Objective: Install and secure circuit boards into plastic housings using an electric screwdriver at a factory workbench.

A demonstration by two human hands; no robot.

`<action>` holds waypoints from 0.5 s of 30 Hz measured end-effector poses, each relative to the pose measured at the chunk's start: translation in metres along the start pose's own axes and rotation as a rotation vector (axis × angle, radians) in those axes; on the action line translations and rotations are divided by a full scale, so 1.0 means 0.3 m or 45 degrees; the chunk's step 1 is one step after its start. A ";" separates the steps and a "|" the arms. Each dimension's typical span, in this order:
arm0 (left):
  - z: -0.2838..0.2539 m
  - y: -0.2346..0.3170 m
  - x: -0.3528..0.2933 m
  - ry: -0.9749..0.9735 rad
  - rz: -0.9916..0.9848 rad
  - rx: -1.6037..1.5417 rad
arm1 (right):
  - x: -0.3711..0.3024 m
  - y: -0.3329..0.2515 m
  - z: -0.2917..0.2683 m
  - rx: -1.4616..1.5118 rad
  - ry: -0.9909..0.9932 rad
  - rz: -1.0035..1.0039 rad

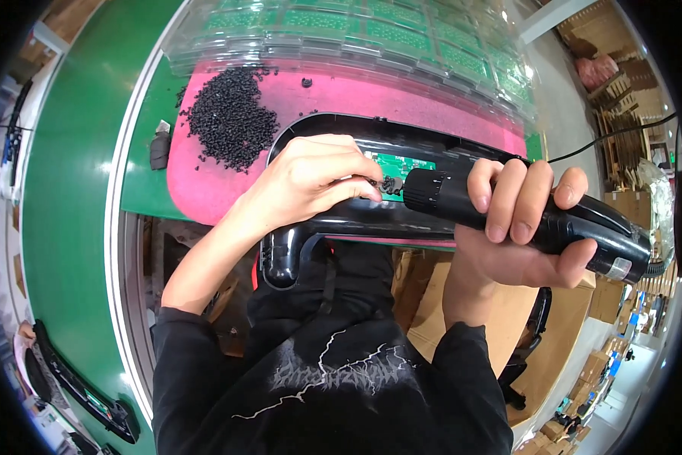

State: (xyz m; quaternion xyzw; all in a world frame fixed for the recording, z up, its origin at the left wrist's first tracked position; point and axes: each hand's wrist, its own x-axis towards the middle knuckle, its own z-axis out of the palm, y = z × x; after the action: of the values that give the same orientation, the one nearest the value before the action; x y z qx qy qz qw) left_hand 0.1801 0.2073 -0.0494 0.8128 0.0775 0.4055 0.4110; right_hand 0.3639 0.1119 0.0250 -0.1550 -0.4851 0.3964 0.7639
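Note:
My right hand (526,220) is wrapped round a black electric screwdriver (428,189), its nose pointing left. My left hand (314,178) is closed in a pinch, with a few small black screws (391,185) at its fingertips, right in front of the screwdriver's nose. Under both hands lies a long, glossy black plastic housing (341,227), its hollow side up. Inside it a green circuit board (405,163) shows between the fingers and the tool. The screwdriver's bit is hidden among the screws and fingertips.
The housing rests on a pink mat (193,186). A heap of small black screws (235,117) lies at the far left of the mat. Clear plastic trays (341,38) with green boards stand behind. The tool's black cord (614,136) runs off right; a cardboard box (477,303) stands below.

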 end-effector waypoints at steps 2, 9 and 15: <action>-0.001 0.003 0.002 -0.002 -0.008 0.001 | -0.001 0.004 0.012 0.023 -0.002 -0.013; -0.013 0.012 0.000 -0.029 0.017 0.058 | 0.000 -0.003 0.039 -0.118 0.012 0.045; -0.006 0.016 -0.001 0.001 -0.035 0.000 | 0.001 -0.007 0.039 -0.115 0.011 0.021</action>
State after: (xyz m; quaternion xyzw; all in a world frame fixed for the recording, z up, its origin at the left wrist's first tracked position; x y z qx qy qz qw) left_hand 0.1775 0.2051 -0.0454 0.8115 0.0890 0.4002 0.4164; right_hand 0.3547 0.1090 0.0320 -0.1948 -0.4980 0.3796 0.7549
